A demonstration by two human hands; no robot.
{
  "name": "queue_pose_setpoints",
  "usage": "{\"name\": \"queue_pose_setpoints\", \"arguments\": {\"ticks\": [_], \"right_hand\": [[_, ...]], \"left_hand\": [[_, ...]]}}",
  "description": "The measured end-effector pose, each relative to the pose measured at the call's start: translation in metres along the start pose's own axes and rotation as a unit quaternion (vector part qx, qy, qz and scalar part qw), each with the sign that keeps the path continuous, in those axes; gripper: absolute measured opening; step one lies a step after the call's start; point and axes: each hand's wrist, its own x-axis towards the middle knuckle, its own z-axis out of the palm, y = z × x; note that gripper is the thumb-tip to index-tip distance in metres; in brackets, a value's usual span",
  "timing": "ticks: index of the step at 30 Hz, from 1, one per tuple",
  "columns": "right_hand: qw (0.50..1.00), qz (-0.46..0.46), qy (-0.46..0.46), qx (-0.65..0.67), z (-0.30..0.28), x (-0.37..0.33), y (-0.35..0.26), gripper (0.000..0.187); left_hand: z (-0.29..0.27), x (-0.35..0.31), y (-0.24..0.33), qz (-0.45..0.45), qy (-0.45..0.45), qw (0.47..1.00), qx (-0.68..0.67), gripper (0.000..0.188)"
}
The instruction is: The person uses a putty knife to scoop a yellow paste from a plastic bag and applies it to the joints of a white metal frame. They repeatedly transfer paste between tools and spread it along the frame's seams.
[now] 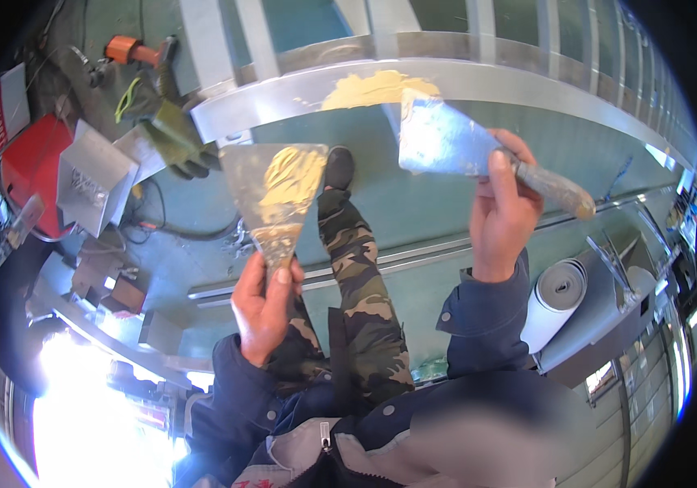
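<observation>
My left hand [262,306] is closed round the lower end of a putty knife [242,180] whose wide blade points away from me. A thick dab of yellow putty [293,177] lies on that blade. In my right hand [504,207] is a second putty knife [443,140], gripped by its worn handle, with the blade pointing left. Its blade's far corner overlaps the near edge of a yellow putty patch [374,89] on the flat metal rail [519,83]; whether it touches cannot be told. The patch is smeared unevenly along the rail.
Upright metal bars [481,28] rise beyond the rail. At the left lie green work gloves [171,130], an orange power tool [130,50], a red box [37,154] and cables. Long metal strips [438,247] cross the green floor. A white roll [556,301] stands at right.
</observation>
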Motion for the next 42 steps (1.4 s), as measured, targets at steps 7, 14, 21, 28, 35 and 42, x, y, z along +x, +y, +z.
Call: {"name": "queue_pose_setpoints", "arguments": {"ticks": [7, 14, 21, 28, 35, 42], "right_hand": [[0.937, -0.170, -0.209, -0.221, 0.030, -0.044, -0.008, 0.020], [0.890, -0.275, -0.231, -0.281, 0.050, -0.068, -0.002, 0.035], [0.920, -0.216, -0.226, -0.235, 0.049, -0.090, 0.012, 0.026], [0.970, -0.096, -0.132, -0.182, 0.052, -0.096, 0.021, 0.019], [0.939, -0.180, -0.187, -0.223, 0.060, -0.109, 0.023, 0.020], [0.973, -0.088, -0.188, -0.105, 0.047, -0.130, 0.028, 0.016]], "left_hand": [[0.012, -0.004, 0.006, -0.001, -0.014, 1.000, -0.022, 0.024], [0.021, -0.006, 0.001, 0.035, -0.005, 0.997, 0.069, 0.023], [0.016, -0.008, -0.013, 0.064, 0.020, 0.986, 0.155, 0.019], [-0.005, -0.015, -0.013, 0.067, -0.001, 0.985, 0.160, 0.017], [-0.021, -0.018, -0.015, 0.076, -0.020, 0.983, 0.164, 0.017], [-0.035, -0.016, -0.021, 0.090, -0.038, 0.975, 0.198, 0.021]]}}
